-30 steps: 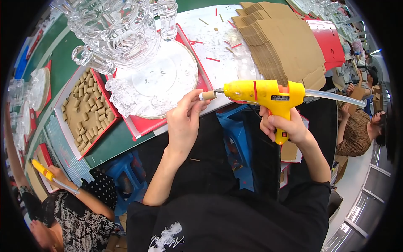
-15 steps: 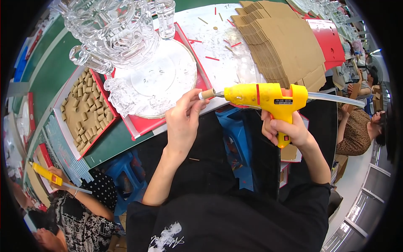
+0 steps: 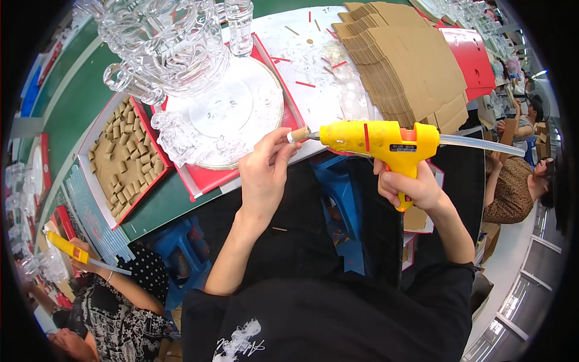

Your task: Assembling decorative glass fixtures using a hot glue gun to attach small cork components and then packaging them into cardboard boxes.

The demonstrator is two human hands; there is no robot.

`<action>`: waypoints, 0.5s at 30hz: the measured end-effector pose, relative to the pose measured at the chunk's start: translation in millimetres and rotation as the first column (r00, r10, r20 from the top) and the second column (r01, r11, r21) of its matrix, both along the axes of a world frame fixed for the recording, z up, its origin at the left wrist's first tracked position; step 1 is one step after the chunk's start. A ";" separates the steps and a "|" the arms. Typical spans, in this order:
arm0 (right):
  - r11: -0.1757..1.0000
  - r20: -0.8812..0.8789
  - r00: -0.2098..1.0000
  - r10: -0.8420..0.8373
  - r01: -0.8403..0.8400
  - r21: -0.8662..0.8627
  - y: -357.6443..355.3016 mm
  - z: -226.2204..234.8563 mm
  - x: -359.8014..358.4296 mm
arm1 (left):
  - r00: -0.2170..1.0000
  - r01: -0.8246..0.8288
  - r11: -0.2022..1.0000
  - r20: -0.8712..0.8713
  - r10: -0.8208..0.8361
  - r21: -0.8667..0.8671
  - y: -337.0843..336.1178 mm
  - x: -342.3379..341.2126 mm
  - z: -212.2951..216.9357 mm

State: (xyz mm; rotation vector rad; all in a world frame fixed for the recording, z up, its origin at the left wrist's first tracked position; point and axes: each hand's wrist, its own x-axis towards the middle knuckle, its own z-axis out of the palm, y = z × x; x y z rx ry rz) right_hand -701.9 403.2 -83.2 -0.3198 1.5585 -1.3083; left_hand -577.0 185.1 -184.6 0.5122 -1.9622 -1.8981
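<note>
The person's right hand (image 3: 410,187) is gripping a yellow glue gun (image 3: 380,142) by its handle, fingers wrapped tight. The left hand (image 3: 265,175) is pinching a small cardboard tube (image 3: 298,134) (against the gun's nozzle), just off the near edge of the green table (image 3: 72,114), beside a red tray (image 3: 208,181) carrying clear glass pieces (image 3: 181,136).

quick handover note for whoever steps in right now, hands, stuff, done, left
Left hand: pinches a small cardboard tube at the glue gun's nozzle.
Right hand: grips the yellow glue gun, a glue stick out its back.
Nearby: tray of cardboard tubes, round clear plate on a red tray, flat cardboard stack.
Done: tube is at the nozzle.
Left: whether glue is on it cannot be told; it is not yet placed.
</note>
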 end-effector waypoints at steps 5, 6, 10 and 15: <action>0.996 -0.078 0.996 -0.041 0.047 0.073 -4.2 1.2 8.5 | 0.998 -0.042 0.967 -0.065 0.026 -0.249 -1.5 -0.8 -12.3; 0.996 -0.090 0.995 -0.035 0.043 0.082 -4.1 2.2 9.2 | 0.997 -0.043 0.967 -0.065 0.027 -0.251 -1.2 -1.2 -13.3; 0.998 -0.136 0.989 -0.053 0.057 0.026 0.4 4.5 9.3 | 0.994 -0.052 0.986 -0.104 0.036 -0.160 0.4 -1.6 -4.2; 0.993 -0.102 0.990 -0.101 0.094 -0.064 8.6 3.2 10.0 | 0.999 0.021 0.984 -0.021 -0.025 -0.179 1.3 1.0 3.0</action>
